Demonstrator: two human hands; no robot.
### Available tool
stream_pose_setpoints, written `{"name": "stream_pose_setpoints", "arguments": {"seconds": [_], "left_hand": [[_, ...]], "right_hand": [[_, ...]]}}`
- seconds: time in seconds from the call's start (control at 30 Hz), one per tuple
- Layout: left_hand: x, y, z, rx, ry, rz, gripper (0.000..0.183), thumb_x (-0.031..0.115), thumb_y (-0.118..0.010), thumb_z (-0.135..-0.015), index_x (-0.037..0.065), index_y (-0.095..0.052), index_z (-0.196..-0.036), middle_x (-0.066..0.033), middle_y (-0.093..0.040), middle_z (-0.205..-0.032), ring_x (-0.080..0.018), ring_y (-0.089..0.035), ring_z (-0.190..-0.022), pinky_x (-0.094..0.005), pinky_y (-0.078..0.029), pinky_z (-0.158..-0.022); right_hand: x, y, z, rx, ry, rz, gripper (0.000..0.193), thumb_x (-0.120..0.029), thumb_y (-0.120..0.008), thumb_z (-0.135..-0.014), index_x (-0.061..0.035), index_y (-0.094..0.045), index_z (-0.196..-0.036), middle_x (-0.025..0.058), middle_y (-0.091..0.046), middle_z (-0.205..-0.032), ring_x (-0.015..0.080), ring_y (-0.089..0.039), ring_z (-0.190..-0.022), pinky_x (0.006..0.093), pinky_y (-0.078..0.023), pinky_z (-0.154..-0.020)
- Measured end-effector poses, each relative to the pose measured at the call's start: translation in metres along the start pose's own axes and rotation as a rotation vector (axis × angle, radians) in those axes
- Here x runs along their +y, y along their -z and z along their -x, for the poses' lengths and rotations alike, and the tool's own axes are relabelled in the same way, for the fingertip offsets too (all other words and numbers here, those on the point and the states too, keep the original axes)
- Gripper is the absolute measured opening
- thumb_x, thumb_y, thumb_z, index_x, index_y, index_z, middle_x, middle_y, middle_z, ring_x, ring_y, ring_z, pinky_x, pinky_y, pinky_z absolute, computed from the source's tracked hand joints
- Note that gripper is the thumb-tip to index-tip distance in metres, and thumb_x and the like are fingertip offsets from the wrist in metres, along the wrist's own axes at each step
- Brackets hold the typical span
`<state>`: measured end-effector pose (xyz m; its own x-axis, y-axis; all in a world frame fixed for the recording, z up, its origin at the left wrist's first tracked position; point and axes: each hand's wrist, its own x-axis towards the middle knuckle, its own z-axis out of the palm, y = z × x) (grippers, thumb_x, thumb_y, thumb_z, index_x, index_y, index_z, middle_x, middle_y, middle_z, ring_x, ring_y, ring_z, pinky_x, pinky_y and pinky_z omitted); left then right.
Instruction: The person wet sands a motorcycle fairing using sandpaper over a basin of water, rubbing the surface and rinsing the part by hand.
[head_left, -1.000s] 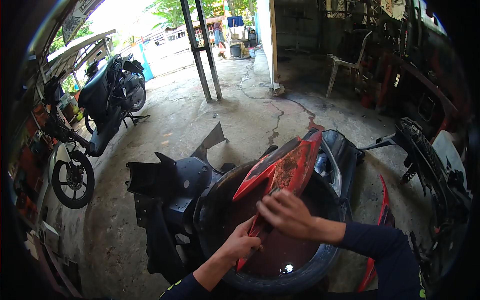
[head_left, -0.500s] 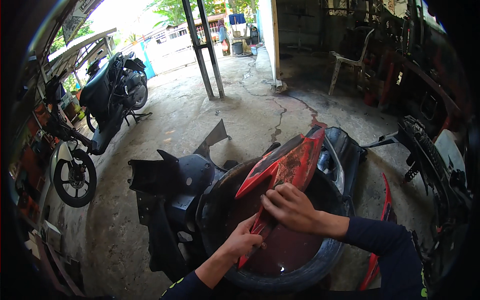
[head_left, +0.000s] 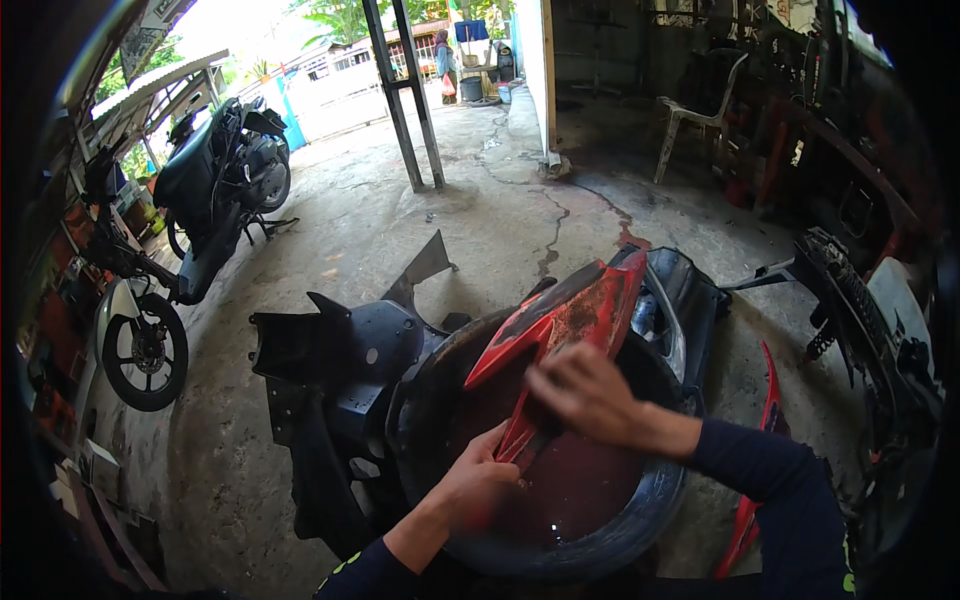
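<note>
A red and black motorcycle body panel [head_left: 585,312], scuffed and dirt-smeared along its middle, is held slanted over a round dark tub [head_left: 625,548]. Reddish, cloudy water [head_left: 585,498] fills the bottom of the tub. My left hand [head_left: 468,482] is closed round the panel's narrow lower end. Over the panel's middle is my right hand [head_left: 583,396], slightly blurred, its fingers curled together. Whatever those fingers hold, if anything, is hidden.
Black plastic motorcycle panels [head_left: 345,345] lie against the tub's left side, and a dark fairing piece [head_left: 685,300] sits behind it. A narrow red trim strip [head_left: 757,480] rests on the floor to the right. A scooter [head_left: 215,190], a metal post [head_left: 405,100] and a plastic chair [head_left: 690,125] stand farther off.
My right hand has shifted a little along the panel and now blurs with motion. The left hand keeps its grip, slightly lower left. The whole view has tilted slightly.
</note>
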<state>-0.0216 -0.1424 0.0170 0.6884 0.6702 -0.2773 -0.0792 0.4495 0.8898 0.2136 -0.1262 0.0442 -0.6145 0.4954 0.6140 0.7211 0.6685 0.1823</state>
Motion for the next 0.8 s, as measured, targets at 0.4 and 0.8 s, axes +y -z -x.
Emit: {"name": "stream_pose_setpoints", "arguments": {"seconds": [0.4,0.8], "left_hand": [[0.004,-0.006,0.005,0.051,0.005,0.007,0.074,-0.012,-0.053,-0.076,0.007,-0.049,-0.147,0.0009,-0.063,-0.093,-0.0078,-0.060,-0.071,-0.0234,-0.051,-0.067],[0.009,0.004,0.005,0.025,0.020,-0.036,0.075,-0.014,-0.053,-0.074,0.004,-0.048,-0.146,-0.0020,-0.063,-0.112,-0.0094,-0.063,-0.091,-0.0274,-0.057,-0.076]], "right_hand": [[0.018,0.000,-0.003,0.027,-0.009,0.004,0.037,-0.016,-0.061,-0.081,-0.0013,-0.065,-0.115,0.0105,-0.059,-0.109,0.0277,-0.057,-0.106,0.0411,-0.048,-0.091],[0.010,-0.004,-0.009,0.015,-0.003,-0.032,0.037,-0.017,-0.060,-0.081,-0.0019,-0.064,-0.114,0.0110,-0.058,-0.109,0.0291,-0.056,-0.108,0.0436,-0.045,-0.093]]}}
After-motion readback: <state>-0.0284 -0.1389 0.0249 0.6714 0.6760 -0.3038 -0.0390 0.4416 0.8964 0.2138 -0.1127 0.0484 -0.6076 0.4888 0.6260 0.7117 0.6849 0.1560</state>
